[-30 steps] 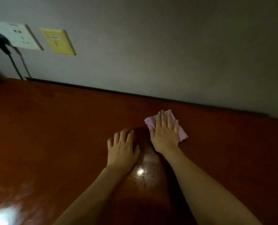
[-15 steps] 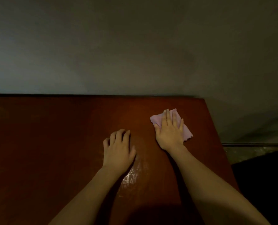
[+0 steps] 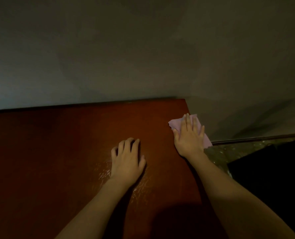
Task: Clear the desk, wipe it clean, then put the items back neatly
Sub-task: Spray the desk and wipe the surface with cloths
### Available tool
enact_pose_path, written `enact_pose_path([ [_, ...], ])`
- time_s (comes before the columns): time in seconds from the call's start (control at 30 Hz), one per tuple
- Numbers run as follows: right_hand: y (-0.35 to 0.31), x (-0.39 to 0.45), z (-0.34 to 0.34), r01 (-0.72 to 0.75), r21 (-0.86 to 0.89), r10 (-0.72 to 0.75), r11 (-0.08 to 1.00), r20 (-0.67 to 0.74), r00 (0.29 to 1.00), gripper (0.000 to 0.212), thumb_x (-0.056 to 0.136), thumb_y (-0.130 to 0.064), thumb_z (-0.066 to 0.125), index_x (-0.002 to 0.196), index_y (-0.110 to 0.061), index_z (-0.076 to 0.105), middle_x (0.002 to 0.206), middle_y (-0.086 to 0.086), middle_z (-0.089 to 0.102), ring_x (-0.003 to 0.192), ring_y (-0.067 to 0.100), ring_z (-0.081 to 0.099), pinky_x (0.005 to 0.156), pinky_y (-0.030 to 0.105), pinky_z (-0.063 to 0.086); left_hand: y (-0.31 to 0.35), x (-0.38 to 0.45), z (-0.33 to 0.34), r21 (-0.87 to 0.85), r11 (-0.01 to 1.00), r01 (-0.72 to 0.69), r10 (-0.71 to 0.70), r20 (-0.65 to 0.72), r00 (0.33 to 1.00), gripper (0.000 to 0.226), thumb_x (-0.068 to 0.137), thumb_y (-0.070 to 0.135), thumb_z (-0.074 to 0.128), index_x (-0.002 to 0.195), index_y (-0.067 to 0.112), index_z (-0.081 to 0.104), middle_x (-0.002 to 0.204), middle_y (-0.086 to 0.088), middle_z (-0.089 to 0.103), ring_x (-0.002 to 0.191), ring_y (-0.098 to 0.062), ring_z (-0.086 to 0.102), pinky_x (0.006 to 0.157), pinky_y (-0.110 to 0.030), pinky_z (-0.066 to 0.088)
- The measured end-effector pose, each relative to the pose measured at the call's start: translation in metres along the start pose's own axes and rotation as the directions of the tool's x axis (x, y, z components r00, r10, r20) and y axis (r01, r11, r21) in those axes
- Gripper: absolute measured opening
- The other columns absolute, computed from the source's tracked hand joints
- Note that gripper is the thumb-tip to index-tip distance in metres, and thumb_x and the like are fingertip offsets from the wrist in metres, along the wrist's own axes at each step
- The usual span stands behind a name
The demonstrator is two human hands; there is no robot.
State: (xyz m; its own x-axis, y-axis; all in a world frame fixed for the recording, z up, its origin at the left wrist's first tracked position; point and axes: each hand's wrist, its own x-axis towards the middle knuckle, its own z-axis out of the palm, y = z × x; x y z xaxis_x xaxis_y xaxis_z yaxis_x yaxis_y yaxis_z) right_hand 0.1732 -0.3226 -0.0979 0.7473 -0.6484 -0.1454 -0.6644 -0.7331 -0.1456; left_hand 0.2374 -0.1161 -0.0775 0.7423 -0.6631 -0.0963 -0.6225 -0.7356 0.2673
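My desk [image 3: 57, 152] is reddish-brown wood, glossy and smooth, with wet streaks. The pink cloth [image 3: 176, 124] looks soft and matt. The wall [image 3: 143, 49] is matt grey.

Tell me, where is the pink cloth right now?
The pink cloth lies under the right hand, at the desk's far right edge, near the wall.

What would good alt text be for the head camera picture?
A person's right hand presses a pink cloth flat at the right edge of a reddish-brown desk, while the left hand rests on the desk, fingers bent. A grey wall rises behind.
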Motion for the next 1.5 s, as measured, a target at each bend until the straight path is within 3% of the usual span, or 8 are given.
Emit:
enact_pose_path([
  [0.23,0.008,-0.028,0.001,-0.084,0.005,0.084,0.996,0.028,0.996,0.065,0.100,-0.047,0.016,0.152,-0.011,-0.003,0.160,0.005,-0.006,0.147,0.026,-0.006,0.115,0.054,-0.002,-0.004,-0.014,0.002,0.007,1.000,0.019,-0.019,0.035,0.999,0.059,0.096,0.044,0.038,0.148,0.019,0.027,0.149,-0.001,0.029,0.138,-0.018,0.023,0.110,-0.040,0.019],
  [0.33,0.002,-0.038,0.002,-0.047,-0.046,0.048,0.998,0.031,0.998,0.064,0.100,-0.046,0.015,0.152,-0.012,-0.004,0.160,0.005,-0.007,0.147,0.027,-0.008,0.115,0.054,-0.003,-0.010,-0.019,0.000,-0.005,1.000,0.018,-0.018,0.000,1.000,0.057,0.093,0.041,0.047,0.143,0.016,0.039,0.144,-0.005,0.040,0.134,-0.022,0.034,0.107,-0.044,0.027],
  [0.53,-0.044,-0.050,0.009,0.027,-0.070,-0.023,0.997,0.059,0.998,0.064,0.101,-0.046,0.015,0.152,-0.015,-0.009,0.160,0.002,-0.012,0.145,0.029,-0.015,0.113,0.057,-0.008,-0.044,-0.028,-0.012,0.009,0.999,0.044,-0.044,-0.023,0.999,0.058,0.095,0.042,0.040,0.147,0.018,0.030,0.148,-0.003,0.031,0.137,-0.020,0.025,0.109,-0.040,0.021],
  [0.73,-0.142,-0.066,0.028,0.156,-0.067,-0.152,0.985,0.070,0.986,0.063,0.101,-0.046,0.017,0.152,-0.018,-0.006,0.160,-0.003,-0.012,0.144,0.032,-0.017,0.109,0.062,-0.011,-0.113,-0.051,-0.032,0.041,0.991,0.129,-0.127,-0.037,0.991,0.058,0.097,0.043,0.036,0.148,0.019,0.026,0.150,-0.002,0.027,0.138,-0.019,0.022,0.110,-0.040,0.019],
  [1.07,-0.340,-0.095,0.061,0.399,-0.105,-0.388,0.911,0.110,0.915,0.063,0.100,-0.046,0.014,0.151,-0.017,-0.009,0.159,-0.001,-0.013,0.144,0.033,-0.018,0.112,0.061,-0.006,-0.274,-0.113,-0.065,0.021,0.935,0.355,-0.350,-0.119,0.929,0.050,0.081,0.040,0.053,0.119,0.010,0.063,0.118,-0.009,0.062,0.108,-0.028,0.059,0.083,-0.046,0.048],
  [1.13,-0.382,-0.100,0.068,0.442,-0.130,-0.431,0.887,0.108,0.896,0.063,0.100,-0.046,0.013,0.151,-0.016,-0.010,0.159,-0.001,-0.013,0.144,0.033,-0.017,0.112,0.061,-0.005,-0.312,-0.126,-0.073,-0.023,0.909,0.416,-0.416,-0.101,0.904,0.053,0.085,0.039,0.058,0.129,0.010,0.055,0.129,-0.010,0.055,0.120,-0.029,0.050,0.094,-0.047,0.041],
  [1.23,-0.442,-0.108,0.078,0.491,-0.142,-0.479,0.859,0.113,0.871,0.063,0.100,-0.047,0.013,0.151,-0.018,-0.010,0.160,-0.001,-0.012,0.145,0.033,-0.016,0.112,0.061,-0.005,-0.367,-0.143,-0.085,-0.037,0.882,0.470,-0.471,-0.110,0.875,0.058,0.093,0.042,0.046,0.144,0.015,0.036,0.146,-0.006,0.036,0.136,-0.025,0.029,0.107,-0.043,0.025],
  [1.5,-0.588,-0.127,0.102,0.567,-0.187,-0.552,0.802,0.132,0.824,0.064,0.100,-0.048,0.014,0.150,-0.020,-0.012,0.160,-0.001,-0.011,0.145,0.033,-0.013,0.111,0.061,-0.002,-0.491,-0.177,-0.119,-0.109,0.826,0.554,-0.564,-0.172,0.808,0.059,0.096,0.045,0.038,0.148,0.020,0.025,0.152,-0.003,0.024,0.141,-0.022,0.018,0.111,-0.040,0.017],
])
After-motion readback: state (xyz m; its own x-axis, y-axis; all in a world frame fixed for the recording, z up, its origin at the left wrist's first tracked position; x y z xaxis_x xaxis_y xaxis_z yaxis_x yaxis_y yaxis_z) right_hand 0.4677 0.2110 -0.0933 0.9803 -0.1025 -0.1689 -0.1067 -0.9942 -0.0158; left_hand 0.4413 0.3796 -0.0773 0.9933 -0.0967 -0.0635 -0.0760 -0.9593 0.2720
